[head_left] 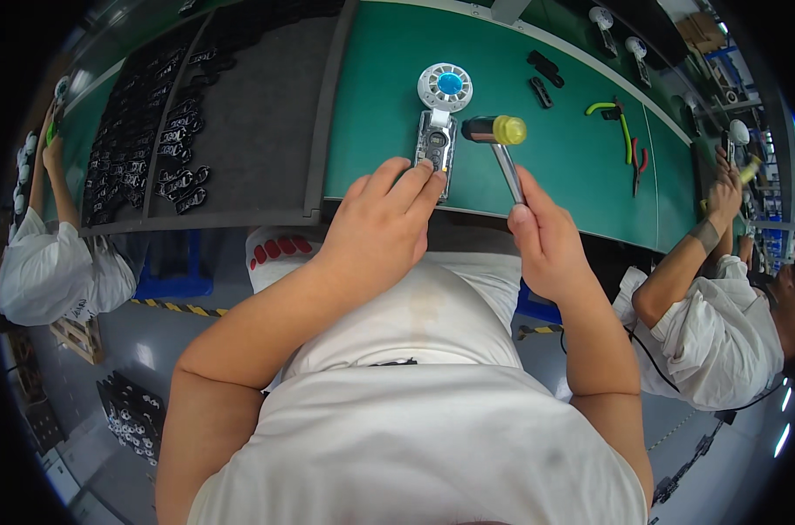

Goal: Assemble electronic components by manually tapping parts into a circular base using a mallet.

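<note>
A handheld fan lies on the green bench top, its round white head with a blue centre pointing away from me. My left hand grips the near end of its dark, clear-edged body, fingers across the top; they hide part of that end. In my right hand is a small mallet with a metal handle. The mallet's head, yellow at one end and dark at the other, is just right of the fan's body, with the yellow face turned right. I cannot tell whether it touches the fan.
On the left, a dark grey tray carries rows of black parts. Farther right lie two black pieces, green-handled pliers and red-handled pliers. Co-workers sit at left and right.
</note>
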### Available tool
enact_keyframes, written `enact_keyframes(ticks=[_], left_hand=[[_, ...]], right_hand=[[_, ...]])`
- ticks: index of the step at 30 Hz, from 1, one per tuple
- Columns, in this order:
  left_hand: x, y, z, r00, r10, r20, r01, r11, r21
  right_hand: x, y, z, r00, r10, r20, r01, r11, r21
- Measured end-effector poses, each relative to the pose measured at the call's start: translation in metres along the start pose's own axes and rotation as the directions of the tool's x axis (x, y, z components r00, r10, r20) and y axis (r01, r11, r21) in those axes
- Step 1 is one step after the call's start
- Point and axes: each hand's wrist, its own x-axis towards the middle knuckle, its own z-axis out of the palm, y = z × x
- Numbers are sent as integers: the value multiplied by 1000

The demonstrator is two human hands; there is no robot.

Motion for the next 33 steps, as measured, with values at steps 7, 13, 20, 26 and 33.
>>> enact_keyframes(ticks=[7,13,20,26,33], left_hand=[[9,-20,-9,1000,11,-26,-19,955,-295],[29,-22,-11,998,-62,-5,59,969,-241],[31,-24,-12,997,-76,12,77,959,-272],[27,-23,-9,993,-117,23,118,947,-300],[18,-25,5,998,-55,-26,49,978,-202]], right_hand=[[-19,8,12,997,-76,11,76,997,-24],[-19,2,15,993,-106,53,107,994,-14],[-25,20,16,974,-226,-25,227,970,91],[-15,12,10,985,-15,170,29,996,-79],[17,39,-3,965,54,-256,45,929,367]])
